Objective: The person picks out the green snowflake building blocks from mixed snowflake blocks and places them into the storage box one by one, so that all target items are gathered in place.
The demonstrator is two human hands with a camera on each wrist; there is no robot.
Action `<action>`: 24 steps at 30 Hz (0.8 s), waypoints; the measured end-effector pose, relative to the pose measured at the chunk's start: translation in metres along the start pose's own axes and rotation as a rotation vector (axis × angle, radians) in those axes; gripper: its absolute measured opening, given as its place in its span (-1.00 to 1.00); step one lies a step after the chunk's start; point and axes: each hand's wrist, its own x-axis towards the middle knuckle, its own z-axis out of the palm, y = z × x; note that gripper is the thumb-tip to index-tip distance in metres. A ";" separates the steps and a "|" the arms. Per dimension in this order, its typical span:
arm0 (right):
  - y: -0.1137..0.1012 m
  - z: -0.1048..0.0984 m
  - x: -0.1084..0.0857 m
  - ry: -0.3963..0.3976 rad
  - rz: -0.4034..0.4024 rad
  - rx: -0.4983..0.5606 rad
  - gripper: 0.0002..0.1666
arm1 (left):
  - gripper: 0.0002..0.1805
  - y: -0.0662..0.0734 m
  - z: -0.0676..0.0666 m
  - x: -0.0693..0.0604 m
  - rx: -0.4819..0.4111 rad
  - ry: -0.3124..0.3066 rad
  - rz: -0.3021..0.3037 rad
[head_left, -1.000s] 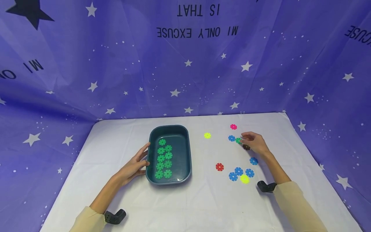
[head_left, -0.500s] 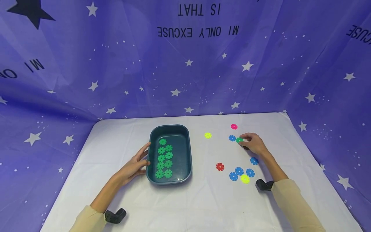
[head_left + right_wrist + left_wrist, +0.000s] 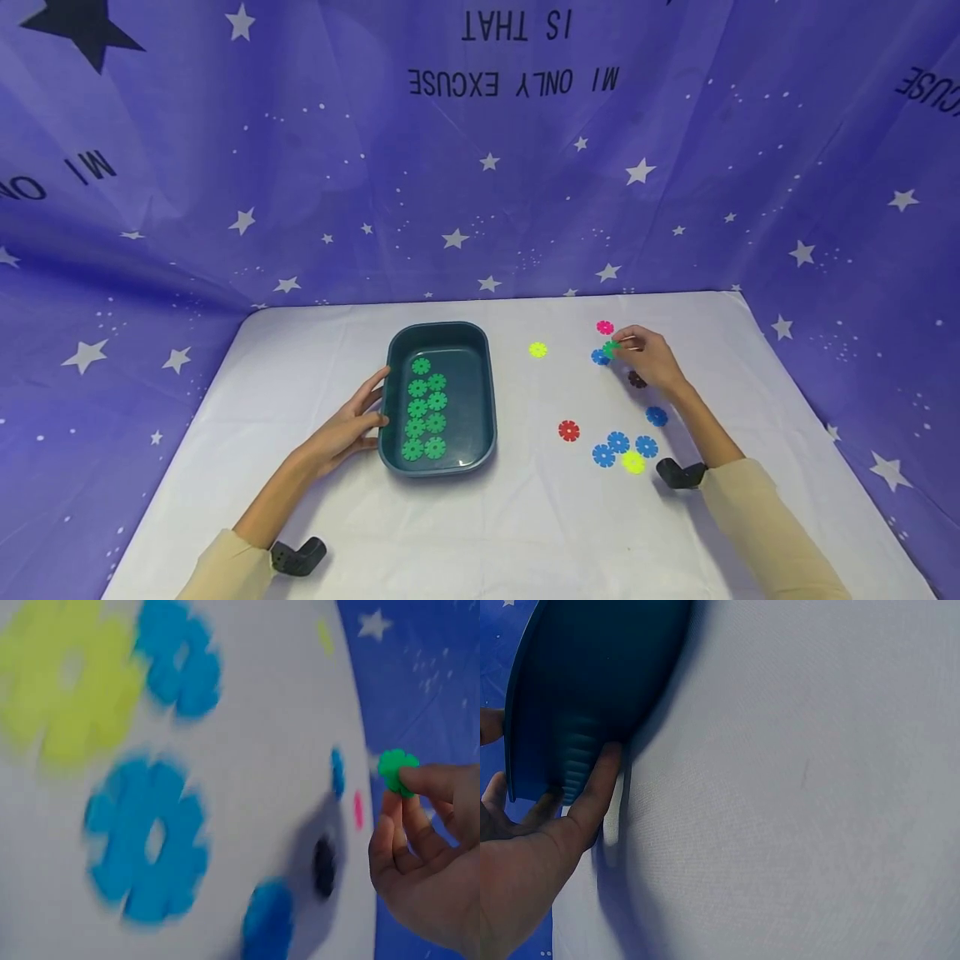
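My left hand (image 3: pixel 341 433) holds the left side of a dark teal plastic tray (image 3: pixel 480 400), its fingers spread along the rim and outer wall. Flat inside the tray lie several green snowflake discs (image 3: pixel 437 402) with notched edges, in two uneven columns. Between thumb and fingertips, my right hand (image 3: pixel 651 358) pinches another green snowflake disc (image 3: pixel 397 769) above the table, beside a blue disc (image 3: pixel 599 357). A dark brown disc (image 3: pixel 637 379) lies below that hand, and a pink one (image 3: pixel 604 327) farther back.
Toward the front right lie several blue discs (image 3: pixel 603 455) and a yellow disc (image 3: pixel 633 462). A red disc (image 3: pixel 569 430) and another yellow disc (image 3: pixel 537 350) lie between them and the tray. A purple starred cloth (image 3: pixel 480 192) hangs behind the white table (image 3: pixel 525 533).
The right hand has pinched the green disc that lay beside the blue one and moved it slightly away from me, uncovering the brown disc. The left hand and tray stay in place.
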 end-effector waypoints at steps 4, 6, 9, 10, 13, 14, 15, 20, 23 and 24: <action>-0.026 0.017 0.003 -0.036 -0.009 0.164 -0.67 | -0.03 0.001 0.000 -0.002 0.005 -0.007 0.005; -0.040 0.030 0.005 -0.067 0.001 0.261 -0.64 | -0.03 0.001 0.000 -0.002 0.005 -0.007 0.006; -0.063 0.050 0.007 -0.131 0.020 0.389 -0.60 | -0.03 0.000 0.000 -0.001 0.005 -0.010 0.007; -0.071 0.057 0.007 -0.151 0.023 0.417 -0.59 | -0.03 0.000 0.000 -0.001 0.002 -0.010 0.007; -0.093 0.079 0.009 -0.215 0.028 0.476 -0.57 | -0.03 -0.001 0.000 0.000 -0.006 -0.010 0.007; -0.100 0.085 0.009 -0.233 0.028 0.498 -0.57 | -0.03 -0.001 0.000 0.000 -0.008 -0.011 0.008; -0.108 0.092 0.009 -0.246 0.033 0.518 -0.57 | -0.03 -0.001 0.000 0.000 -0.010 -0.010 0.009; -0.139 0.124 0.011 -0.299 0.081 0.619 -0.59 | -0.03 0.000 0.000 -0.001 -0.007 -0.013 0.011; -0.153 0.142 0.012 -0.329 0.123 0.676 -0.60 | -0.03 0.000 0.000 -0.001 -0.006 -0.003 0.004; -0.157 0.148 0.013 -0.338 0.137 0.692 -0.61 | -0.02 0.000 0.000 0.000 -0.004 -0.003 0.003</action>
